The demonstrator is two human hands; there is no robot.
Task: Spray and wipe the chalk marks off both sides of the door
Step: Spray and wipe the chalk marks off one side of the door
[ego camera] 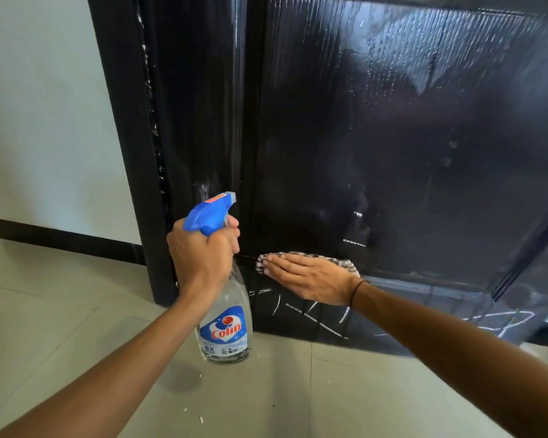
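We look down at the lower part of a glossy black door (pixel 393 137), set in a black door frame (pixel 130 153) beside a pale wall (pixel 38 105).

The left hand (pixel 203 257) is wrapped around the neck of a clear spray bottle (pixel 225 324). Its grip is closed on the bottle just below the blue trigger head (pixel 208 213), and one finger curls across the front of the trigger. The nozzle points up and toward the edge of the door. The bottle hangs upright above the floor and carries a blue label reading "Colin".

The right hand (pixel 310 276) lies flat, fingers straight and together, and presses a striped cloth (pixel 336 260) against the door just above its bottom rail. The grip here is wide: the palm pins the cloth rather than clasping it. We see the cloth only at the fingertips and along the upper edge of the hand. A thin dark band (pixel 358 290) circles the right wrist.

White chalk marks (pixel 314 317) cross the bottom rail directly beneath the right hand, and more scrawl (pixel 503 324) shows farther right on the same rail. The upper panel shows streaks and droplets that catch the light.

The pale tiled floor (pixel 76 327) carries a few small white specks near the bottle. A dark skirting board (pixel 60 241) runs along the foot of the wall.
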